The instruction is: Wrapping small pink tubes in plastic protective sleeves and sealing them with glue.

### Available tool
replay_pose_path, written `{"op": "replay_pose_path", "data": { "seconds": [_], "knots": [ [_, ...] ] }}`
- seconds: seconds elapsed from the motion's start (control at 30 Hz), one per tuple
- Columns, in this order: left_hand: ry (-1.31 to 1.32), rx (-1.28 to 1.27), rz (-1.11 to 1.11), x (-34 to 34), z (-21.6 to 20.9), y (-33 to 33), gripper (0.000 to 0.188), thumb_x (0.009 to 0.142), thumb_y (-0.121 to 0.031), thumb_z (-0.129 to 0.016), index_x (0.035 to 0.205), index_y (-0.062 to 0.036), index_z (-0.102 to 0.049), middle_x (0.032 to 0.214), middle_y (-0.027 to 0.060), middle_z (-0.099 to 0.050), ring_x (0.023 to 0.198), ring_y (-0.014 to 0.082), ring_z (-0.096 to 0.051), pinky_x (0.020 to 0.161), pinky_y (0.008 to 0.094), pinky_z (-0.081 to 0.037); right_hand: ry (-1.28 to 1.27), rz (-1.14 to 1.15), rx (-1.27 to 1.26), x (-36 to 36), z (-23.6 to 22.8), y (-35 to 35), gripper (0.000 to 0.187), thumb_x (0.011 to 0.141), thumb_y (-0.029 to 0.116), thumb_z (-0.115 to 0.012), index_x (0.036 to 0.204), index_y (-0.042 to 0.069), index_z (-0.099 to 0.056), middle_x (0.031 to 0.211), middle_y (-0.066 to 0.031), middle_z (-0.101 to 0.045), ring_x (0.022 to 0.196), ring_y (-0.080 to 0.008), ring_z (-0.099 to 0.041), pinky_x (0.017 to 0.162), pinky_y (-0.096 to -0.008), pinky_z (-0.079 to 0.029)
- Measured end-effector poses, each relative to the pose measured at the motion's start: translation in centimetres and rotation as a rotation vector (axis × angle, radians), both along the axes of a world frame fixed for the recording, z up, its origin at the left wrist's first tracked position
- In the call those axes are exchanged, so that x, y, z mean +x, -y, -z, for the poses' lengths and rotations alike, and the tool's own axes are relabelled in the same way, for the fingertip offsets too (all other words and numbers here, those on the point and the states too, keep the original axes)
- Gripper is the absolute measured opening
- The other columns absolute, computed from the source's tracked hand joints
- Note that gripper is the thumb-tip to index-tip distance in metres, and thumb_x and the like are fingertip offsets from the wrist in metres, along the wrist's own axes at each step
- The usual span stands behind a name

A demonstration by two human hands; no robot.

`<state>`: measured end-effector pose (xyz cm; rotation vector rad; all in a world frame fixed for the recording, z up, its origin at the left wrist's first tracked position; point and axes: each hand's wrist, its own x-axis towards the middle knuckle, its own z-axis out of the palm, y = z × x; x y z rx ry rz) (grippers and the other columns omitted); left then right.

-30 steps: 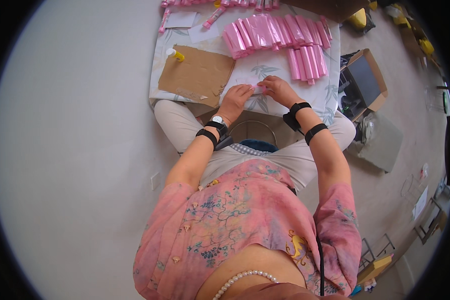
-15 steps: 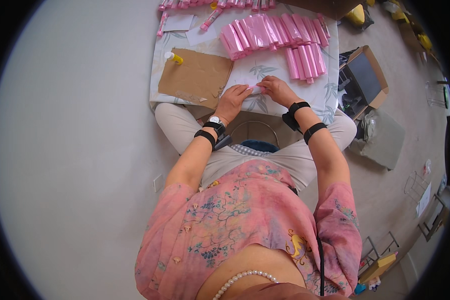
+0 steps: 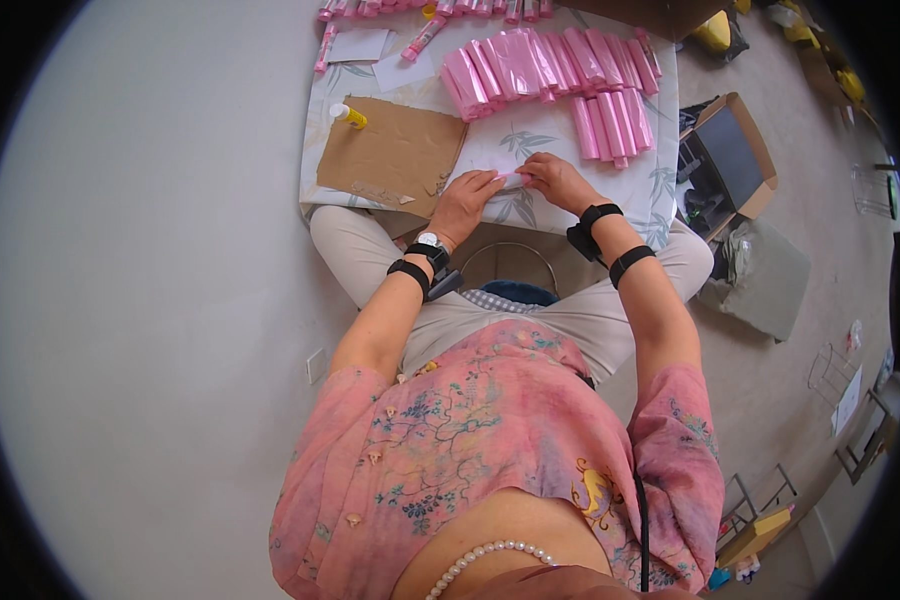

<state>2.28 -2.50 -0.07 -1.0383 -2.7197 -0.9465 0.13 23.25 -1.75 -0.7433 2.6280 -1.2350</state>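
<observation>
Both of my hands meet over the near part of the table point(image 3: 500, 135), pinching a small pink-and-white tube point(image 3: 511, 181) between them. My left hand point(image 3: 462, 205) has its fingers closed at the left end. My right hand point(image 3: 560, 182) grips the right end, thumb and fingertips together. Most of the tube is covered by the fingers, so its full shape is hidden. Left of my left hand lies a brown cardboard sheet point(image 3: 390, 155), with a yellow glue stick with a white cap point(image 3: 347, 116) on its far left corner.
Beyond my hands lie rows of pink film rolls point(image 3: 515, 65), and a smaller group of pink rolls point(image 3: 615, 125) nearer right. White paper point(image 3: 360, 45) and a pink tube point(image 3: 425, 37) sit at the far left. On the floor right of the table stands an open cardboard box point(image 3: 740, 150).
Almost nothing differs. My right hand has shifted very slightly, and both hands keep their hold on the small tube.
</observation>
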Motion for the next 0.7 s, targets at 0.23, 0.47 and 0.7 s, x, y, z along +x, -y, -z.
{"op": "replay_pose_path", "data": {
  "seconds": [0.23,0.47,0.7],
  "knots": [
    [-0.04,0.018,0.069,-0.8,0.1,0.4,0.042,0.085,0.0,-0.063,0.125,-0.0111,-0.07,0.124,0.0112,-0.07,0.115,0.0312,-0.065,0.098,0.0417,-0.054,-0.01,-0.007,0.006,0.3,-0.3,0.0,0.023,0.09,0.005,-0.073,0.112,0.002,-0.073,0.112,-0.0177,-0.069,0.104,-0.0388,-0.066,0.091,-0.0435,-0.055],
    [-0.01,0.005,0.145,-1.8,0.7,1.0,0.038,0.089,-0.003,-0.066,0.126,-0.0133,-0.071,0.121,0.0109,-0.071,0.11,0.0317,-0.068,0.094,0.0418,-0.055,-0.109,-0.002,0.1,1.2,-1.4,0.5,0.027,0.088,0.006,-0.073,0.114,0.002,-0.071,0.111,-0.0157,-0.067,0.109,-0.0355,-0.063,0.095,-0.0422,-0.054],
    [0.05,0.034,0.116,-1.9,0.4,0.7,0.033,0.092,-0.008,-0.071,0.124,-0.0141,-0.073,0.118,0.011,-0.073,0.107,0.0318,-0.07,0.092,0.0414,-0.057,-0.143,0.049,0.098,1.6,-1.2,0.6,0.021,0.09,0.009,-0.071,0.11,0.001,-0.072,0.111,-0.0129,-0.067,0.108,-0.0335,-0.063,0.095,-0.0411,-0.054]
  ]
}}
